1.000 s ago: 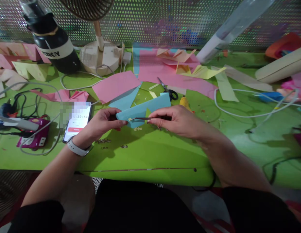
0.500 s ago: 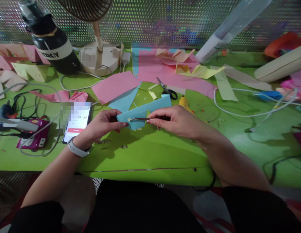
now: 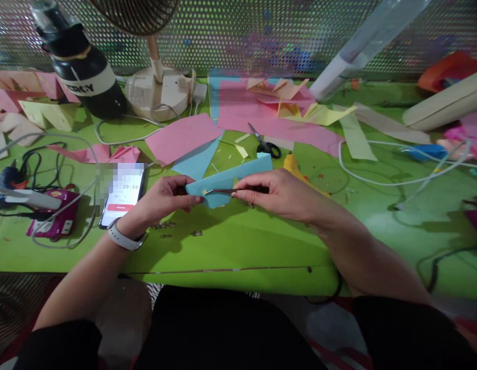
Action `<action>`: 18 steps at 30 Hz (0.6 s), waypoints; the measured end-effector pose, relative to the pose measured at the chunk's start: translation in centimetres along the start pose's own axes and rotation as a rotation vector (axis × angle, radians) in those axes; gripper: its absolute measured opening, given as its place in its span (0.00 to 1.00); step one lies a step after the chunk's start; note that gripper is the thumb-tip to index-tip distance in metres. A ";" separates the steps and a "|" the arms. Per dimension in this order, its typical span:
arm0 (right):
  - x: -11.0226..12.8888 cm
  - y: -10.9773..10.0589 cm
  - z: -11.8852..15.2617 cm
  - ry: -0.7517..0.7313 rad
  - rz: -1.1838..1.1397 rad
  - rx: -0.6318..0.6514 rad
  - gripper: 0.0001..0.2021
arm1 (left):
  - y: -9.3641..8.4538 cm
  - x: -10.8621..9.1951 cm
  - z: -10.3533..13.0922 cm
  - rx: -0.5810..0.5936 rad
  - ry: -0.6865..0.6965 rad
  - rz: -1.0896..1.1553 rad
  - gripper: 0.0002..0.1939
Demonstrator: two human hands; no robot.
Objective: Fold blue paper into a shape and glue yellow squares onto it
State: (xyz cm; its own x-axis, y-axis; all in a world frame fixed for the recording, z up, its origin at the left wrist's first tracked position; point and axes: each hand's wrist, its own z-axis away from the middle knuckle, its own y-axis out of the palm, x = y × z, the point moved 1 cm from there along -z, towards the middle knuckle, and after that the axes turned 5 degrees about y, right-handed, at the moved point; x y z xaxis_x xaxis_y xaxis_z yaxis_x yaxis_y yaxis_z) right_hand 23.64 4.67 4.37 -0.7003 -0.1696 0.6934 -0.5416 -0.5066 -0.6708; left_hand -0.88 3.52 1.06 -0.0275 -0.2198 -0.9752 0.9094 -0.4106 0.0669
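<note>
Green tabletop point(image 3: 238, 244) lay below. Left hand point(image 3: 167, 196) pinched the blue paper point(image 3: 231, 172) at its left end; right hand point(image 3: 274, 192) gripped the tweezers point(image 3: 223, 190), tip at a small yellow piece point(image 3: 205, 192) by the paper's face.

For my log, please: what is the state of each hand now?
Left hand: closed, holding the blue paper.
Right hand: closed, holding a slim tweezer-like tool.

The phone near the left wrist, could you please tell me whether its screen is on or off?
On: the phone near the left hand has a bright, lit display showing digits and a red bar.
</note>
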 end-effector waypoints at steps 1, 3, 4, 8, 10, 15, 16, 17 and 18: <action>0.0 0.0 0.0 -0.005 -0.003 -0.002 0.14 | 0.0 0.0 0.0 0.000 0.000 0.000 0.11; 0.0 0.0 -0.1 -0.009 -0.002 -0.003 0.14 | 0.0 0.0 0.0 0.000 0.000 0.002 0.12; 0.0 0.0 -0.1 -0.008 0.001 -0.003 0.14 | 0.0 0.0 0.0 -0.001 -0.001 0.004 0.12; 0.2 0.1 -0.1 0.008 0.016 0.009 0.14 | 0.0 0.0 0.0 -0.001 -0.001 0.003 0.12; 0.3 0.1 0.0 0.014 0.018 0.013 0.14 | 0.0 0.0 0.0 -0.001 0.002 -0.004 0.12; 0.2 0.0 0.0 0.005 0.019 0.018 0.14 | 0.1 -0.1 0.0 0.006 0.002 -0.011 0.12; 0.2 0.0 0.0 0.002 0.018 0.016 0.14 | 0.1 -0.2 0.1 0.005 0.001 -0.011 0.12; 0.2 0.0 0.0 0.000 0.017 0.014 0.14 | 0.1 -0.2 0.1 0.004 -0.002 -0.011 0.12; 0.2 0.0 0.0 -0.002 0.017 0.012 0.14 | 0.2 -0.3 0.2 0.002 -0.006 -0.010 0.12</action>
State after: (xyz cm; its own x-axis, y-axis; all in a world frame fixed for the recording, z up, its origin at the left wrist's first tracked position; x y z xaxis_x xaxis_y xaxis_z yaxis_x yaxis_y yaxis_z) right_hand 23.46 4.63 4.53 -0.7085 -0.1801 0.6824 -0.5237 -0.5140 -0.6794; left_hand -0.80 3.39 1.40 -0.0387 -0.2211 -0.9745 0.9084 -0.4141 0.0579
